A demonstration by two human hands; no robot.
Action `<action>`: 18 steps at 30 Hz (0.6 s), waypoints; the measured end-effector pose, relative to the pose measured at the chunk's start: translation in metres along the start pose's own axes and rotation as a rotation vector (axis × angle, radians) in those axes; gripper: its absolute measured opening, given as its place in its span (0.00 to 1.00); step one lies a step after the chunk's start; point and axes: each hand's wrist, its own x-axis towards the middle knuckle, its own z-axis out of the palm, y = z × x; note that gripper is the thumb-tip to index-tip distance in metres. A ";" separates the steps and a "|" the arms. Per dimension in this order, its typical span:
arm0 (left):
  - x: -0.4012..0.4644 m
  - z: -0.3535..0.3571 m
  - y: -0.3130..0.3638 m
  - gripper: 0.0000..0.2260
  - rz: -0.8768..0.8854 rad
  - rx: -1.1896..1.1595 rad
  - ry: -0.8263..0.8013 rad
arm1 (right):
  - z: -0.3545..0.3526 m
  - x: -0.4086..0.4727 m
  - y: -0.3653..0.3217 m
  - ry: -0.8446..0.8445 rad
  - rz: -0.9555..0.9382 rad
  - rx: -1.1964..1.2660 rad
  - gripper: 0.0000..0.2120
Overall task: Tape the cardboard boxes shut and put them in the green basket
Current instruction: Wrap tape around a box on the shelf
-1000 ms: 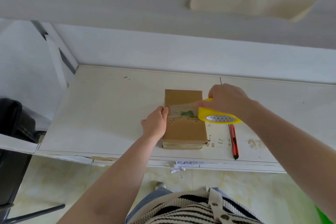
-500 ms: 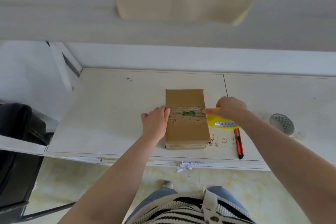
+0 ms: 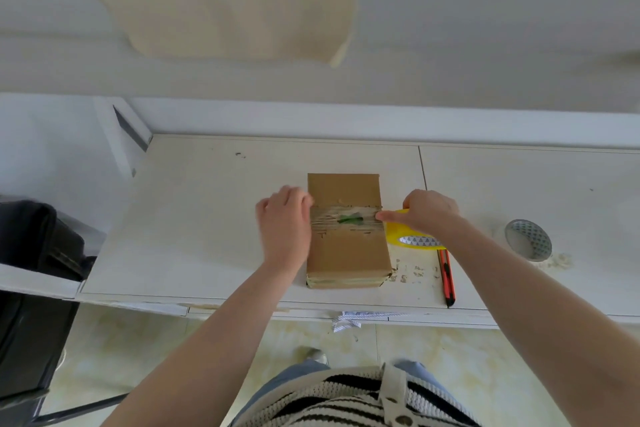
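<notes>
Right fingers: an index finger (image 3: 388, 217) is stretching out flat and pressing the tape strip (image 3: 346, 220) at the box's right edge, while the others are curling round the yellow tape roll (image 3: 414, 237).
Right hand (image 3: 429, 211): it is gripping the roll, which is sitting just beside the box on its right.
Left hand (image 3: 285, 222): it is blurring with motion at the box's left edge by the strip's end, fingers bent; whether they are pinching anything cannot be told.
Cardboard box (image 3: 346, 246): it is lying flat, flaps closed, near the middle of the white table (image 3: 194, 218), with the strip running left to right across its top.
Utility knife (image 3: 446, 276): red and black, it is lying right of the box, pointing towards the near edge.
Second roll (image 3: 528, 239): patterned, it is standing farther right, well apart.
Far wall: a cream cloth (image 3: 235, 10) with dark lettering is hanging above.
</notes>
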 end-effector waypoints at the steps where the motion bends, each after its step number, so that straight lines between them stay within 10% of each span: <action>1: 0.006 0.003 0.015 0.10 0.095 -0.066 0.029 | 0.000 0.000 0.000 0.000 -0.001 0.004 0.39; 9: 0.008 0.053 0.054 0.31 0.189 0.312 -0.480 | 0.003 0.003 -0.002 0.006 0.021 -0.010 0.37; 15: 0.019 0.046 0.063 0.29 0.227 0.195 -0.267 | 0.002 0.003 -0.001 0.003 0.014 -0.017 0.38; 18: 0.017 0.050 0.051 0.30 0.251 0.286 -0.447 | 0.003 0.000 -0.003 0.008 0.013 -0.025 0.38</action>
